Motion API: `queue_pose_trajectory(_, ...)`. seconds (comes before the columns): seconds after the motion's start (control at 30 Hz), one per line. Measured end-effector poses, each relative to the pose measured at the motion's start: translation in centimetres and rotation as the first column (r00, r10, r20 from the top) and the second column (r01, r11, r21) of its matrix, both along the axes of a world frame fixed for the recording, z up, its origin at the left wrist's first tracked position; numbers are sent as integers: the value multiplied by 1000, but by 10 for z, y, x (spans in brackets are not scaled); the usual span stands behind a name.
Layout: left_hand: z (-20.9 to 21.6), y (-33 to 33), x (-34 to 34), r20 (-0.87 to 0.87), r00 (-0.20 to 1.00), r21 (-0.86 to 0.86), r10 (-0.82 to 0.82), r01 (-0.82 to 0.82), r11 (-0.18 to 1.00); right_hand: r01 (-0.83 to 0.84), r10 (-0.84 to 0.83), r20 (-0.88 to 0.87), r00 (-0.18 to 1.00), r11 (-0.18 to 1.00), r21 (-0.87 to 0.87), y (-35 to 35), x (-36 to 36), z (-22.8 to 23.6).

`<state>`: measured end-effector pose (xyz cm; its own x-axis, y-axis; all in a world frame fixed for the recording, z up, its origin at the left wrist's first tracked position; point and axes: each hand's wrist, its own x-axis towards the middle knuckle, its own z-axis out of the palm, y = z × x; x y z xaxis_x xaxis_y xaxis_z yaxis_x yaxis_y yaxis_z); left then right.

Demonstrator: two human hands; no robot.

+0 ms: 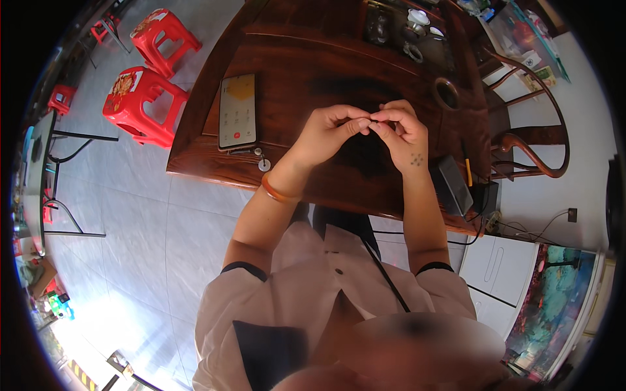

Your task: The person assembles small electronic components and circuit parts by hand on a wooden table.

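Above a dark wooden table (287, 62), my left hand (326, 135) and my right hand (402, 135) meet fingertip to fingertip. Each is closed in a pinch of thumb and forefinger. Whatever lies between the fingertips is too small to make out. An orange bangle (279, 190) circles my left wrist. To the left of my hands, a phone (238, 112) lies face up with its screen lit. Small round metal charms (263, 163) lie at the phone's lower end. Nearest my right wrist is a black box-like device (451, 186), with a yellow stick (468, 173) beside it.
Red plastic stools (147, 104) stand left of the table. A wooden armchair (538, 135) is at the right. White teaware (417, 18) sits at the table's far side, near a dark round dish (447, 93). Cables run near white drawers (499, 264) at lower right.
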<state>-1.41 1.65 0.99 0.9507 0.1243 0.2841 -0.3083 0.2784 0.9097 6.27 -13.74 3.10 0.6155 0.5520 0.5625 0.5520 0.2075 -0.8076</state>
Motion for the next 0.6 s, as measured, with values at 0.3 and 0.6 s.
queue_pose_trajectory(0.3, -3, -3, 1, 101, 954, 189, 283, -298, 936, 290, -216, 447, 868, 952, -103, 2, -4, 12)
queue_pose_trajectory(0.6, 0, -1, 2, 294, 897, 419, 329, -431, 800, 366, -267, 549, 792, 928, -76, 5, -3, 13)
